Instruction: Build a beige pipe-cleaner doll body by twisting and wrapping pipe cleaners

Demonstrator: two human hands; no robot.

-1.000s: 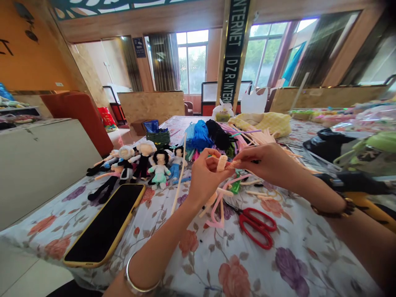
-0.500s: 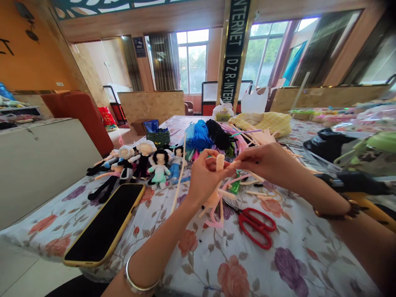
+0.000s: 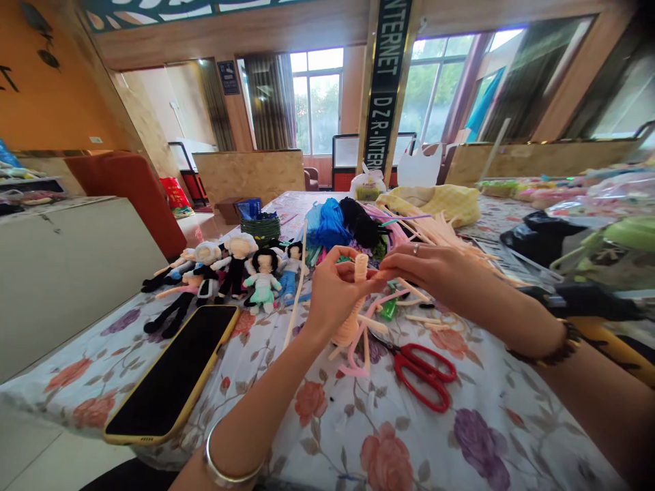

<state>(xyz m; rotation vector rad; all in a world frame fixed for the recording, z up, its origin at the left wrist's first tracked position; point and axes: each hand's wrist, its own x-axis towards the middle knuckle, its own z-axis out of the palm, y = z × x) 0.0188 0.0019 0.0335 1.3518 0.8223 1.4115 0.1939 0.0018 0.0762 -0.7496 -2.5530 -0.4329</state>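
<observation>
My left hand (image 3: pixel 331 294) is closed around a small cream pipe-cleaner figure (image 3: pixel 360 267), held upright above the table. My right hand (image 3: pixel 428 267) pinches the free end of a cream pipe cleaner at the figure's side, fingertips touching it. Below the hands lie a cream coil and pink pipe-cleaner pieces (image 3: pixel 358 341) on the floral tablecloth (image 3: pixel 358 436). Red-handled scissors (image 3: pixel 424 372) lie just right of them.
A phone in a yellow case (image 3: pixel 171 375) lies at the left front. Several small dolls (image 3: pixel 230 269) lie behind it. Bundles of blue, black and pink pipe cleaners (image 3: pixel 353 221), a dark basket (image 3: pixel 262 226) and a yellow checked cloth (image 3: pixel 434 202) sit further back. A black glue gun (image 3: pixel 588 300) rests at right.
The figure has turned more upright in my left hand. My right hand has rolled palm-down and shifted slightly left and up, still pinching the pipe cleaner.
</observation>
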